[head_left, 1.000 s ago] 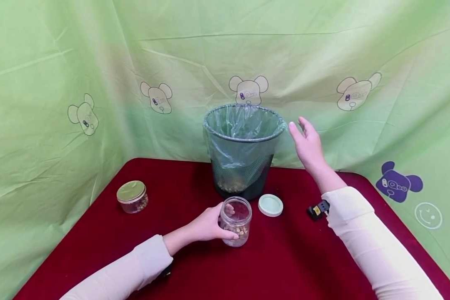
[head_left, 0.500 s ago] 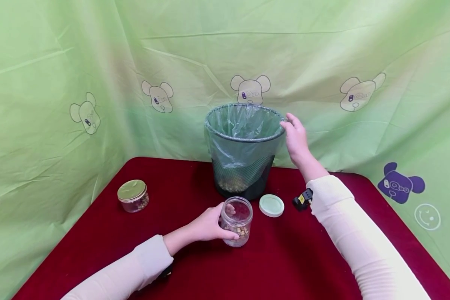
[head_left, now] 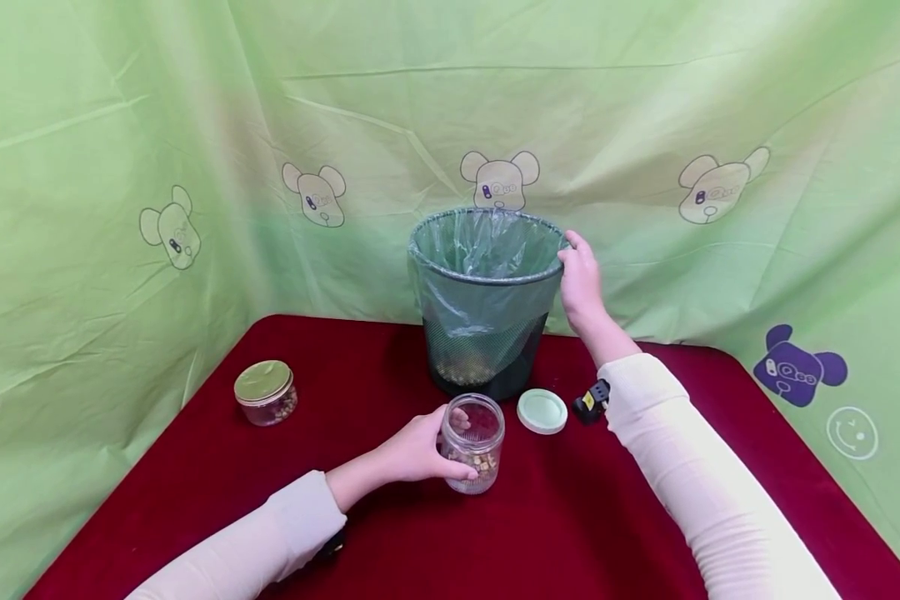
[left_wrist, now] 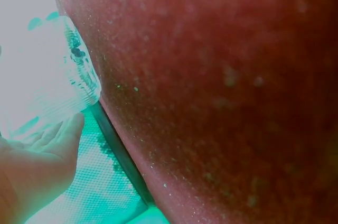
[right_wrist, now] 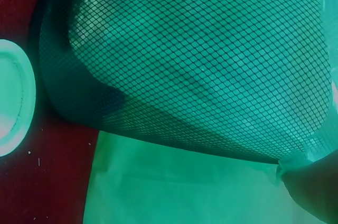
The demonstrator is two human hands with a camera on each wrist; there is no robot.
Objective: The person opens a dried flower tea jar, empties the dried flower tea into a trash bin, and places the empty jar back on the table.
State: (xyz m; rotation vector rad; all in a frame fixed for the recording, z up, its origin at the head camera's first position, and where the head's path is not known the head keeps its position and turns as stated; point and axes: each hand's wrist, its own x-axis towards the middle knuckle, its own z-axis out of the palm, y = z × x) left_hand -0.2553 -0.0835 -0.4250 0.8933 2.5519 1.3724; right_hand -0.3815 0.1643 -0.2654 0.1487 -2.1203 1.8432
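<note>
My left hand (head_left: 422, 450) grips a clear ribbed glass jar (head_left: 486, 482), upright and without a lid, with small tan cubes at its bottom. The fingers go behind the jar and the thumb lies across its front. My right hand (head_left: 581, 279) holds the right side of the rim of a black mesh trash can (head_left: 521, 350). A thin translucent plastic bag (head_left: 487, 242) lines the can and folds over its rim. Seen from the right wrist, the hand (right_wrist: 317, 184) bunches some of the bag at the rim beside the mesh wall (right_wrist: 206, 60).
A pale green round lid (head_left: 542, 411) lies right of the jar, by the can's base. A second jar (head_left: 270, 408) with a gold lid and small pieces inside stands at the left. The table has a dark red cloth (head_left: 570, 517); a green printed curtain (head_left: 375, 100) hangs behind.
My right hand has moved left from beside the trash can and taken hold of its rim. The left hand and the glass jar have stayed in place.
</note>
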